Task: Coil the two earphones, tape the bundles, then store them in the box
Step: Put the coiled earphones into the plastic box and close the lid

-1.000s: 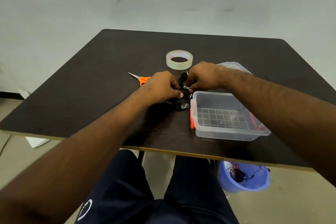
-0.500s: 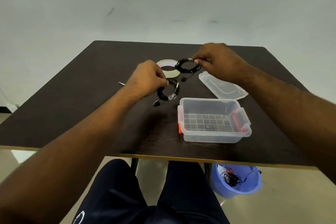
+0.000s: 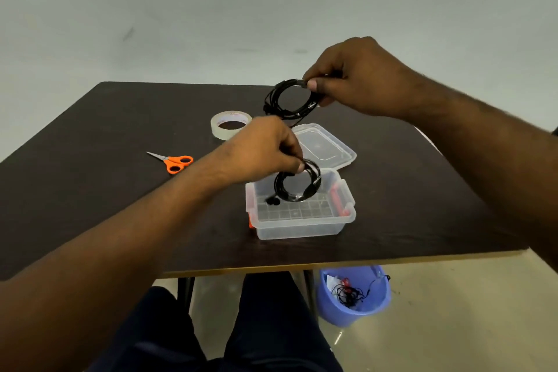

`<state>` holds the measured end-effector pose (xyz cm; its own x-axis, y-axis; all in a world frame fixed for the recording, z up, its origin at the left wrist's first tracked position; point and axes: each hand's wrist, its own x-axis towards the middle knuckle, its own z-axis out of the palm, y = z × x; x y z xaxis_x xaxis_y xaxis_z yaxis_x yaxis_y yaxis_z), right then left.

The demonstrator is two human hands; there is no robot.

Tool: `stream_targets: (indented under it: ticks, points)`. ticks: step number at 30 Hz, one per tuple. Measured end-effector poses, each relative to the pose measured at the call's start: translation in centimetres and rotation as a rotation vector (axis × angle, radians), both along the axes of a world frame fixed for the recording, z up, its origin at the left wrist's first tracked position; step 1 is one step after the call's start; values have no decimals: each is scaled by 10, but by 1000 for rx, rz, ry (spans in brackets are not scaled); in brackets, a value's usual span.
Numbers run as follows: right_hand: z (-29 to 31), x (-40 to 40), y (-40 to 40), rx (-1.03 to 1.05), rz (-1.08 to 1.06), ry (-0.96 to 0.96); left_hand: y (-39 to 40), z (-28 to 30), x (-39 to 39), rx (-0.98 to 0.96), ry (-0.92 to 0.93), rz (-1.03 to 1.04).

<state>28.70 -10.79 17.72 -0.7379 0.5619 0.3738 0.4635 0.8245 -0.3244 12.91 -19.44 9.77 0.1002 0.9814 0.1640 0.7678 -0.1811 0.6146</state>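
View, single: head-worn wide-angle camera, looking forward and down from a seated position. Near field: both forearms and dark-trousered lap at bottom edge. Mid field: dark brown rectangular wooden table (image 3: pixel 90 190), seen from above its near edge. Far field: plain pale wall. No second view.

A plain room: bare grey wall (image 3: pixel 211 9), dark table (image 3: pixel 90 160), tiled floor (image 3: pixel 453 326).

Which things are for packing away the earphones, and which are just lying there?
For the job: coil in left hand, coil in right hand, clear box, lid, tape roll.
Lying about: orange scissors, blue bucket under the table.
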Motion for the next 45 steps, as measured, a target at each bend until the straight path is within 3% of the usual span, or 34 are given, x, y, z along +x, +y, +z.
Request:
stream_targets:
  ticks: [4, 8, 10, 14, 19, 25, 31, 39, 45]
  points:
    - [-5, 1, -4, -56, -19, -3, 5, -22, 1, -63, 160, 21]
    - [-11, 2, -10, -101, -28, -24, 5, -32, -1, -119, 651, 99]
    - [-13, 2, -13, -136, -27, -56, 3, -34, 0, -163, 733, 95]
    - [-18, 6, -15, -204, -32, -110, -3, -33, -12, -195, 558, 64]
    - [-27, 15, -17, -300, 61, -190, -12, -36, -30, -8, 135, 104]
    - [-44, 17, -10, -273, 173, -537, -14, -43, -34, 23, 68, 120]
    - [-74, -6, 9, -79, 244, -788, -11, -39, -33, 52, 167, 73]
    - [-90, -23, 21, 47, 304, -576, -5, -48, -49, 107, 115, 107]
    - [-85, -45, 41, -76, 285, -328, 6, -65, -78, 173, 64, 294]
